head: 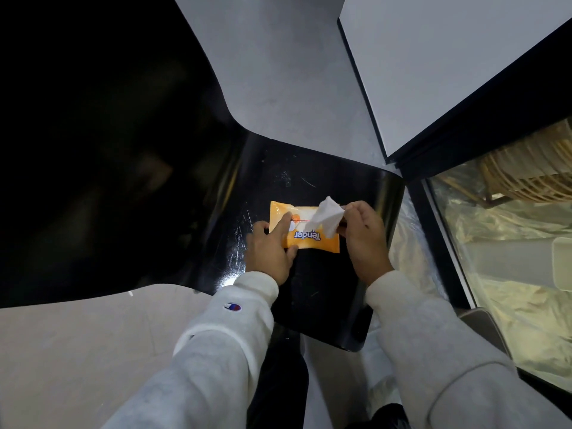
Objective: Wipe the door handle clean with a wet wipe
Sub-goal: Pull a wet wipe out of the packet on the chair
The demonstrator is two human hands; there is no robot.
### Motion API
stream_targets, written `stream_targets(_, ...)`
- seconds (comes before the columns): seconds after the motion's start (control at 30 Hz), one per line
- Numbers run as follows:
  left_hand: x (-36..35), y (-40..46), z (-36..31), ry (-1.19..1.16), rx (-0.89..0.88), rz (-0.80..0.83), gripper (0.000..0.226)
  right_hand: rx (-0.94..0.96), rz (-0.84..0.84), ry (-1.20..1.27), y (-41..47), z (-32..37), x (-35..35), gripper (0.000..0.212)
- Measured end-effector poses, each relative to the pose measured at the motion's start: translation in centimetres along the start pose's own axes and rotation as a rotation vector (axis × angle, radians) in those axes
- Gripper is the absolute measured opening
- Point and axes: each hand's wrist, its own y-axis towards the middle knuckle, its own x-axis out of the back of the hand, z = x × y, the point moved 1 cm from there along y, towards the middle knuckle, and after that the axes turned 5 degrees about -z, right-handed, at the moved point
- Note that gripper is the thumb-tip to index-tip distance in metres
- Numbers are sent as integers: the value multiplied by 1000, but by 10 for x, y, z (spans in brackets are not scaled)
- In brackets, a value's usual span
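Pack (305, 227) reads "Tender"; right hand (365, 235) pinches wipe (328, 216).

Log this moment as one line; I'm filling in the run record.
step: pulling wipe | left hand: presses orange wet-wipe pack on black seat | right hand: pinches white wet wipe | door handle: not in view

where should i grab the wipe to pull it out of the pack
Grip the wipe by its loose upper end, coming from the right, as the right hand does: that end stands clear of the pack, while the left hand presses the pack flat.
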Motion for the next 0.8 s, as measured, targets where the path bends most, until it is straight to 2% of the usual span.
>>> stream_targets(0.13,19,-9,-20,69,29,-112,79,-137,71,358,-5,8,17,31)
stream_targets(0.2,32,-15,-38,-23,-53,-181,73,-192,118,568,-8,16,27,28)
stream_targets(0.27,42,-19,-57,-268,-137,-127,70,-224,167,676,-11,22,35,24)
stream_targets(0.37,55,-36,-99,-603,-177,141,66,-214,168,643,-19,34,58,26)
stream_targets(0.5,66,-64,-148,-719,-184,160,36,-181,52,444,-37,45,112,18)
stream_targets(0.63,63,-109,-218,-740,-266,269,25,-176,6,479,-66,44,203,5)
stream_targets(0.73,58,-152,-285,-696,-365,291,21,-123,-64,515,-95,46,282,9)
stream_targets(0.8,54,-176,-316,-696,-358,302,21,-124,-84,519,-111,46,316,12)
